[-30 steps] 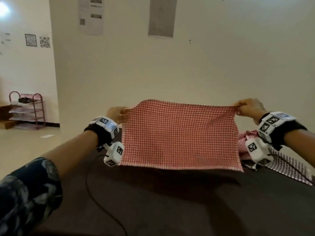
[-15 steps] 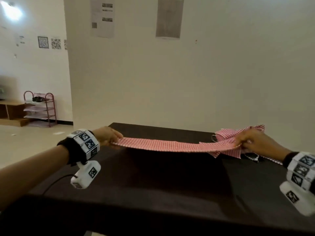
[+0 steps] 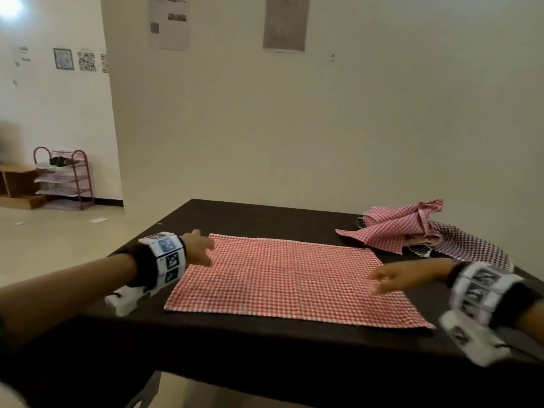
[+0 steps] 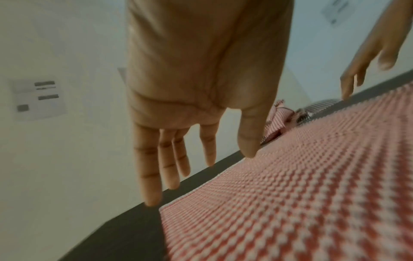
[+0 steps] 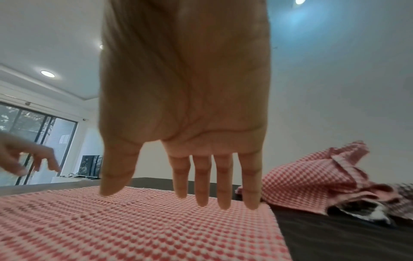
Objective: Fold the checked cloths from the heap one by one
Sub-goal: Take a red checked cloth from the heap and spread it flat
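Left hand [image 3: 197, 249] at the far left corner of the cloth [image 3: 282, 278], fingers [image 4: 148, 169] straight and slightly spread, holding nothing; in the left wrist view the tips hang over the cloth's edge and the bare table [image 3: 265, 348]. Right hand [image 3: 394, 278] over the cloth's right side, fingers [image 5: 202, 178] straight, side by side and empty, tips close above the weave; whether they touch it cannot be told. Both wrists carry white bands with black square markers. The cloth, red-and-white checked with a coarse waffle-like weave, lies spread flat and near square on the dark, smooth table, faint crease lines crossing its middle. The heap [image 3: 412, 228] of crumpled checked cloths, red ones over a dark-checked one, sits at the far right of the table, just beyond the cloth. Behind stand plain cream walls with papers [image 3: 169, 22] and square codes, and a red metal rack [image 3: 63, 178] on a pale floor.
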